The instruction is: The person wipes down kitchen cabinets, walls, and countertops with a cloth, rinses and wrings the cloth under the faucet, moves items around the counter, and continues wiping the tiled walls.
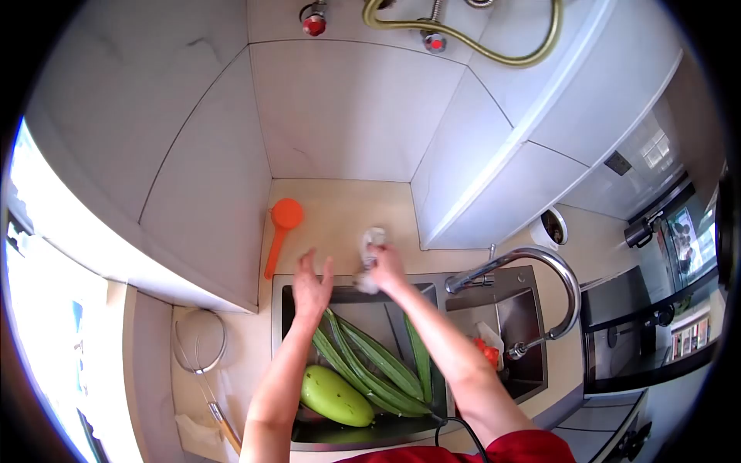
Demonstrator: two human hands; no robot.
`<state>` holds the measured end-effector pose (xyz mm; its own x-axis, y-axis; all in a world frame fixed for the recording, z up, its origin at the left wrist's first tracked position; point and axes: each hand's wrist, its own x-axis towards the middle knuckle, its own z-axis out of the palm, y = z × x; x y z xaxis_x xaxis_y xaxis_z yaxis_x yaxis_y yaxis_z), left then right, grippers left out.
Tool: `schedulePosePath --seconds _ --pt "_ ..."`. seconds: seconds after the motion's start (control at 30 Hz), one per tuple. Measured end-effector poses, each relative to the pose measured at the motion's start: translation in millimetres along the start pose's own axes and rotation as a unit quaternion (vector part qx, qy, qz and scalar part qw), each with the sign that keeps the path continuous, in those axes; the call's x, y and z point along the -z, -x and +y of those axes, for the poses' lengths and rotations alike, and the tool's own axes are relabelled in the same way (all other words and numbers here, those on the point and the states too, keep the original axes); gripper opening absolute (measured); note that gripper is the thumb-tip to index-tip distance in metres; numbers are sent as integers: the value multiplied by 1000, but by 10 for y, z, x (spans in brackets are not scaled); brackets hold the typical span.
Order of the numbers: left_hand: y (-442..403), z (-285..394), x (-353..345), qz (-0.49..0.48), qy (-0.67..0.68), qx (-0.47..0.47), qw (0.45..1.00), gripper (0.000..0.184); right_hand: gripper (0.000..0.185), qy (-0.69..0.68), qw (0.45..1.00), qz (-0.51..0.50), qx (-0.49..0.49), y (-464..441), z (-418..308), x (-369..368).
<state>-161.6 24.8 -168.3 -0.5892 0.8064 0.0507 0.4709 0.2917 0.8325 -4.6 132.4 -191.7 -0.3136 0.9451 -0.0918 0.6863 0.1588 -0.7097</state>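
My right hand (386,268) is closed round a crumpled whitish cloth (367,284) at the back rim of the sink (287,301); the cloth is smeared by motion. Over the sink's back left corner, my left hand (312,292) is open with its fingers apart and nothing in it. Below the hands, several long green ridged gourds (370,363) lie in the large basin. A thick light-green gourd (336,396) rests beside them at the front left. My left forearm hides part of the basin's left side.
An orange ladle (285,216) lies on the counter (340,201) behind the sink. A chrome faucet (567,282) arches over the small right basin, which holds something red (488,351). A wire strainer with a wooden handle (222,424) lies at left. A white bowl (549,228) stands at right.
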Motion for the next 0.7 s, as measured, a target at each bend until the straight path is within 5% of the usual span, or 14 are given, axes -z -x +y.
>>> schedulePosePath --seconds 0.03,0.07,0.1,0.13,0.23,0.3,0.4,0.43,0.47,0.53,0.7 --pt "27 108 -172 -95 166 161 968 41 38 69 982 69 159 266 -182 -11" --pt "82 112 -360 -185 397 217 872 43 34 65 974 48 214 426 -324 -40" --pt "136 117 -498 -260 599 255 713 47 35 43 967 30 249 579 -428 -85" --pt "185 235 -447 -247 633 298 671 44 36 21 960 68 269 697 -499 39" --pt "-12 413 -479 -249 617 290 688 40 37 -5 954 116 277 1077 -586 662" --pt "-416 708 -513 -193 592 219 751 44 35 22 947 139 289 1290 -267 952" --pt "-950 1833 -341 -35 337 33 940 46 30 23 961 70 268 1640 219 1250" --pt "-1208 2063 -356 -50 258 -81 962 44 30 32 966 51 252 1756 368 1320" --pt "-1529 2175 -553 145 84 -287 943 39 31 38 971 32 235 1854 510 1358" --pt "-1730 2678 -562 226 22 -406 885 35 33 44 973 39 223 2020 737 1338" --pt "-2120 2705 -1339 244 -157 -453 843 31 34 34 985 9 166 2345 1058 1217"
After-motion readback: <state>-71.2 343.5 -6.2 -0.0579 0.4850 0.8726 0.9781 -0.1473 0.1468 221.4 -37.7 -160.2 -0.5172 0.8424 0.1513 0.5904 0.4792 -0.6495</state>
